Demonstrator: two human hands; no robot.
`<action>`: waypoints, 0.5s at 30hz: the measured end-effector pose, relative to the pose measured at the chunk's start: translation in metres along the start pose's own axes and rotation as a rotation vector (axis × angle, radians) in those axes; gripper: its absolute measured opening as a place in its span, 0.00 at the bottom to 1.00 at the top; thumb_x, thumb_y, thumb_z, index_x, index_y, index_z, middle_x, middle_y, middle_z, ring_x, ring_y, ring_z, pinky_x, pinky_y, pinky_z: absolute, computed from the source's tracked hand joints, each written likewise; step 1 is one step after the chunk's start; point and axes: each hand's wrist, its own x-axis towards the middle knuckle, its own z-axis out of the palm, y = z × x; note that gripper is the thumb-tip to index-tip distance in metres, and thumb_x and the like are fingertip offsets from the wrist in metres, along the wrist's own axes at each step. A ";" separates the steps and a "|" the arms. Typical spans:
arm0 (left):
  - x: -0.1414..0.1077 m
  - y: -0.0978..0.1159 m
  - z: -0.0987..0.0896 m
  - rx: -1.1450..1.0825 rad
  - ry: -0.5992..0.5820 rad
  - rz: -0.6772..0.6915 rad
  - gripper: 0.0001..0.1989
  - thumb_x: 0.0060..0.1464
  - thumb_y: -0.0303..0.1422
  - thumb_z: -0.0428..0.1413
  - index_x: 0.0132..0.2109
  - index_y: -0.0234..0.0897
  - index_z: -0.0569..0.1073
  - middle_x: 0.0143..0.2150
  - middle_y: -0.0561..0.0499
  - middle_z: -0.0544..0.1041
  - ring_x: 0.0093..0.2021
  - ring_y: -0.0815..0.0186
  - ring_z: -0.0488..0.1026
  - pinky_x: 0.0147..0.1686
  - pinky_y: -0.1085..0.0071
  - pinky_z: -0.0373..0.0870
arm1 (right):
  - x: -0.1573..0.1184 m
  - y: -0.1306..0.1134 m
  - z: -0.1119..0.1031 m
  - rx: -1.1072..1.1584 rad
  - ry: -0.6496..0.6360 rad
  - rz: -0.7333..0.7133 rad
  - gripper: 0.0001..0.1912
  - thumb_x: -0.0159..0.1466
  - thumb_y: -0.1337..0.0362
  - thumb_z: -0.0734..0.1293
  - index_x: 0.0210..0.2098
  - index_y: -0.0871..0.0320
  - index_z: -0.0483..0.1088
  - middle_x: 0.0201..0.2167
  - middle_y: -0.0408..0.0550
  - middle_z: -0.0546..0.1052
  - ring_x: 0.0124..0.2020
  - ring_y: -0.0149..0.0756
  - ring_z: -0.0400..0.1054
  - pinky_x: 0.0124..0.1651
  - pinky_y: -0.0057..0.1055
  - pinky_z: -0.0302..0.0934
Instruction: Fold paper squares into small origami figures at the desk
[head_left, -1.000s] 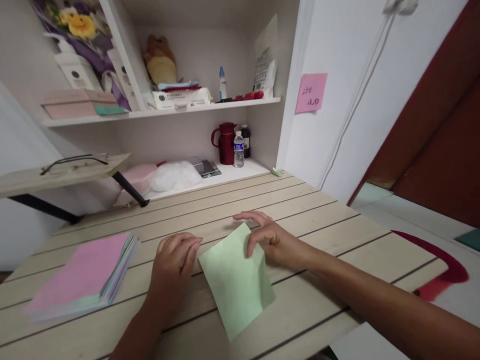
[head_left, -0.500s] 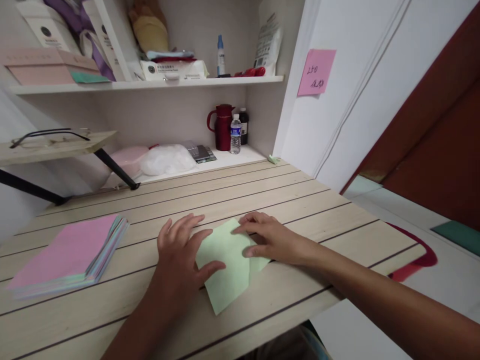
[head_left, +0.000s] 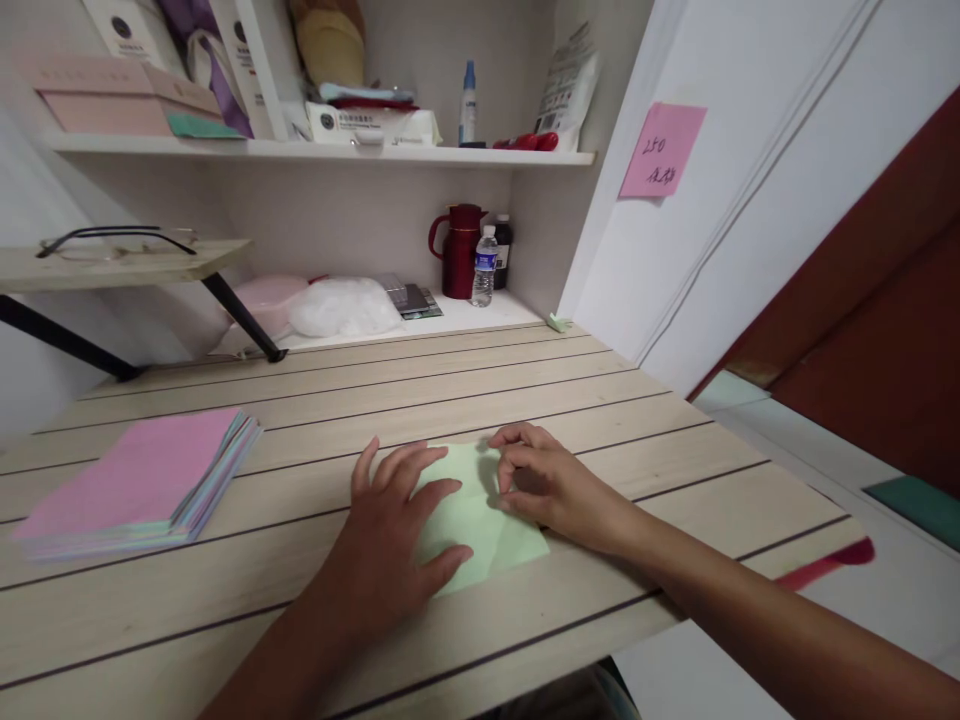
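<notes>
A light green sheet of paper (head_left: 487, 545) with faint crease lines lies flat on the wooden tabletop. My left hand (head_left: 401, 535) rests over its left part, open, with fingers spread and the thumb apart from the index finger. At the sheet's right side, my right hand (head_left: 544, 480) has thumb and index fingertips brought together in a ring close to the paper. Whether anything sits in that pinch is too small to tell. Both hands hide parts of the sheet's edges.
A stack of coloured paper (head_left: 150, 475), pink on top, lies left on the striped table (head_left: 337, 400). A small green folded piece (head_left: 556, 322) sits at the back edge. Behind stand a red jug (head_left: 461, 255) and a water bottle (head_left: 485, 268). Glasses (head_left: 120, 240) rest on a raised shelf.
The green paper has turned and now lies more spread out as a squarer sheet. My right thumb and index finger have come together. The camera view has shifted slightly.
</notes>
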 end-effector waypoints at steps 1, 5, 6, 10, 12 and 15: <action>0.001 0.000 0.001 0.004 0.052 -0.026 0.23 0.52 0.43 0.59 0.55 0.47 0.69 0.64 0.44 0.64 0.64 0.50 0.58 0.66 0.42 0.37 | 0.000 -0.001 -0.001 0.042 0.027 -0.010 0.04 0.58 0.67 0.71 0.31 0.54 0.71 0.53 0.49 0.67 0.58 0.45 0.59 0.58 0.44 0.55; 0.005 -0.007 0.000 -0.080 0.317 -0.291 0.30 0.53 0.44 0.58 0.62 0.47 0.61 0.66 0.41 0.57 0.66 0.48 0.55 0.62 0.44 0.53 | 0.002 -0.002 -0.005 0.046 0.155 -0.031 0.04 0.61 0.66 0.69 0.29 0.54 0.71 0.51 0.50 0.69 0.58 0.47 0.60 0.59 0.48 0.53; 0.006 -0.011 -0.001 -0.116 0.375 -0.386 0.29 0.54 0.44 0.57 0.61 0.46 0.62 0.64 0.40 0.58 0.64 0.49 0.57 0.60 0.46 0.57 | 0.002 -0.001 -0.004 0.031 0.181 -0.030 0.04 0.61 0.66 0.68 0.29 0.54 0.71 0.51 0.50 0.70 0.57 0.48 0.60 0.60 0.49 0.52; 0.003 -0.026 -0.006 -0.057 0.352 -0.718 0.17 0.57 0.46 0.51 0.40 0.38 0.75 0.53 0.39 0.67 0.55 0.48 0.67 0.52 0.45 0.64 | 0.005 0.011 0.002 0.104 0.190 0.059 0.04 0.63 0.61 0.66 0.35 0.54 0.71 0.48 0.50 0.71 0.50 0.44 0.65 0.53 0.44 0.60; 0.001 -0.028 -0.005 0.028 0.203 -0.746 0.18 0.57 0.47 0.50 0.34 0.38 0.76 0.52 0.38 0.70 0.54 0.46 0.68 0.50 0.42 0.63 | 0.010 0.019 0.005 0.118 0.157 0.115 0.12 0.63 0.57 0.65 0.45 0.52 0.71 0.49 0.51 0.69 0.48 0.43 0.66 0.50 0.42 0.63; 0.004 -0.023 0.002 0.041 0.067 -0.706 0.17 0.54 0.48 0.53 0.38 0.39 0.76 0.59 0.38 0.69 0.58 0.44 0.66 0.53 0.42 0.60 | 0.023 0.028 0.005 -0.035 0.149 0.178 0.27 0.61 0.51 0.67 0.58 0.51 0.65 0.55 0.53 0.64 0.52 0.45 0.64 0.55 0.44 0.60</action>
